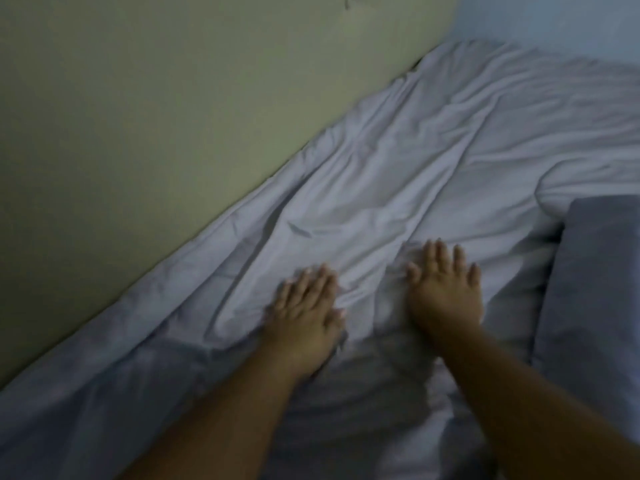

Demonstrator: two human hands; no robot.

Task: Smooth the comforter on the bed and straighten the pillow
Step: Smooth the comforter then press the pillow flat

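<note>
From the head camera, both bare forearms reach forward from the near edge onto a pale grey-white comforter (pixel 398 174) that covers the bed from the near left corner to the far right. The left hand (pixel 304 306) lies palm down on the fabric, fingers extended and close together, holding nothing. The right hand (pixel 445 289) is also flat on the comforter, just right of the left, its fingers slightly fanned and pointing away; it grips nothing either. The two hands are near each other but apart, with a ridge of cloth between them. The picture is soft with blur, so fine finger detail is unclear.

The comforter is still rumpled: long folds run from the hands toward the far right, and more creases bunch along the left edge, where the cloth meets a dull green wall (pixel 156 116). At the right edge, just beside the right forearm, sits a darker grey pillow (pixel 599 289), partly cut off by the frame.
</note>
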